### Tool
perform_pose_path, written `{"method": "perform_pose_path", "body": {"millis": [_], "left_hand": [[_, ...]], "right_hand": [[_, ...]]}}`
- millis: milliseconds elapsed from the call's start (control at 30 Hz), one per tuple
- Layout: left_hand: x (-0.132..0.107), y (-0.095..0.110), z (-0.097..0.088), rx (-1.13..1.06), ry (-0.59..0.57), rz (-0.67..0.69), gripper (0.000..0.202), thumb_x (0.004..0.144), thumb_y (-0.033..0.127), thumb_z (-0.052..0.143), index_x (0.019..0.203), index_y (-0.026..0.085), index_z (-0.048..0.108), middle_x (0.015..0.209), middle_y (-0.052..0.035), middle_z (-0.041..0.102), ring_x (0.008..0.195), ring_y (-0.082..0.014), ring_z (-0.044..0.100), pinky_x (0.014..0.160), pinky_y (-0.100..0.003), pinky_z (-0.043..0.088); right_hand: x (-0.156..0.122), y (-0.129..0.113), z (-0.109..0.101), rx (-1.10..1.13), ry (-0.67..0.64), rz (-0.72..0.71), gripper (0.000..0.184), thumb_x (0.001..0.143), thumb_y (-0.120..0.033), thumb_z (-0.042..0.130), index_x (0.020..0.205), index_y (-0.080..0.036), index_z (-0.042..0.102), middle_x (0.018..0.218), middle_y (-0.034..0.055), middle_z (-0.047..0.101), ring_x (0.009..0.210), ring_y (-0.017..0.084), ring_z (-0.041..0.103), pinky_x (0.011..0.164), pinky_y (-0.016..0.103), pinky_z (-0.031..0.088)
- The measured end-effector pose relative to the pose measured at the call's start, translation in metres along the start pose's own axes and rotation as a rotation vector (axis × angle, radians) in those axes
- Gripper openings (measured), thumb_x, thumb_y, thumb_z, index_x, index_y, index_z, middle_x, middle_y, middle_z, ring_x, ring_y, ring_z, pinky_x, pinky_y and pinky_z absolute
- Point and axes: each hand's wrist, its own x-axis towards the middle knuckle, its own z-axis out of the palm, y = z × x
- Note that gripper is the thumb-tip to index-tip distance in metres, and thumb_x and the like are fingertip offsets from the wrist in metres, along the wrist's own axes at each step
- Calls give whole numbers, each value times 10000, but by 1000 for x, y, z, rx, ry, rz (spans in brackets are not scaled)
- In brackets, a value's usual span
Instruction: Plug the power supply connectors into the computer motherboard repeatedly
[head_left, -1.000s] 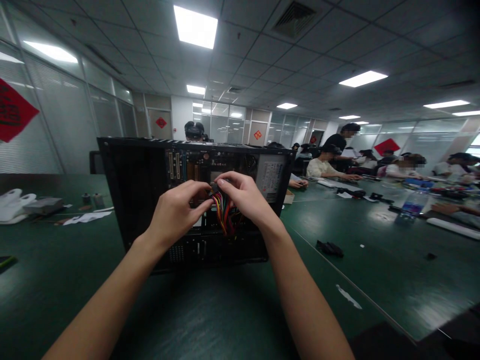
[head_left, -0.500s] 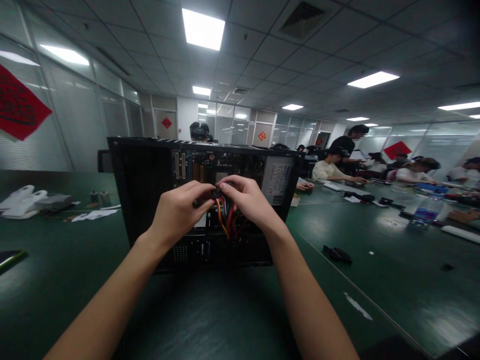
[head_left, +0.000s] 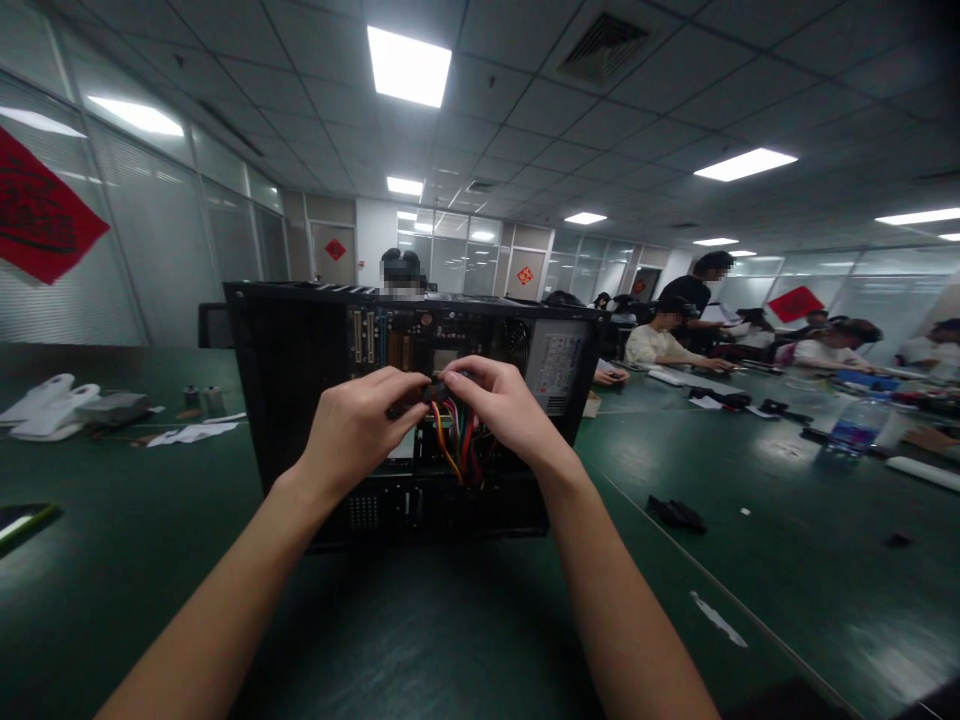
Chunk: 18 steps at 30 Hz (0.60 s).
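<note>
A black computer case (head_left: 300,400) stands before me with its side off, showing the motherboard (head_left: 469,325) and a labelled power supply (head_left: 553,360). In front of the board, my left hand (head_left: 367,415) pinches a small black cable connector (head_left: 435,393) between thumb and fingers. My right hand (head_left: 491,400) closes on the same connector from the right. From it hangs a bundle of coloured wires (head_left: 457,450), yellow, red, green and black. My fingers partly hide the connector, and whether it touches another part I cannot tell.
The green table (head_left: 135,560) carries white plastic bags (head_left: 56,405), a grey box (head_left: 116,408) and paper (head_left: 193,432) on the left. Rightward lie a black crumpled item (head_left: 676,513), a paper strip (head_left: 718,618) and a water bottle (head_left: 859,428). Other people (head_left: 660,335) sit farther back.
The view has shifted slightly, so the case sits a little lower. Both hands stay at the connector, and the black connector shows a bit more between my fingers.
</note>
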Motion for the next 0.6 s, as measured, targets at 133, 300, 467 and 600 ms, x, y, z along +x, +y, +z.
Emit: {"method": "perform_pose_path", "body": {"millis": [133, 300, 467, 600], "left_hand": [[-1, -2, 0, 90, -9, 13, 229, 887, 294, 635, 1086, 188, 673, 980, -45, 730, 833, -203, 695, 713, -306, 532], [-4, -5, 5, 131, 38, 84, 268, 897, 265, 616, 1142, 158, 640, 990, -79, 731, 830, -217, 700, 725, -328, 557], [-6, -6, 14, 43, 150, 191, 254, 934, 198, 550, 1176, 140, 600, 1026, -90, 724, 883, -184, 701, 809, -294, 567], [-6, -5, 17, 69, 141, 207, 173, 936, 191, 541, 1076, 142, 630, 986, -89, 725, 887, -185, 699, 804, -288, 570]], "right_hand": [[0, 0, 4, 0, -28, 25, 264, 879, -400, 597, 974, -165, 670, 733, -9, 596, 565, 94, 509, 456, 198, 400], [-1, 2, 11, 58, -6, 78, 271, 873, -415, 607, 977, -169, 655, 659, -24, 574, 467, 88, 523, 410, 205, 452], [-1, 3, 11, 124, -6, 82, 336, 843, -471, 644, 980, -165, 637, 663, -29, 587, 448, 96, 567, 389, 200, 481], [1, 8, 11, 56, -31, 60, 333, 884, -473, 591, 1009, -166, 625, 674, -26, 590, 507, 113, 594, 469, 234, 535]]}}
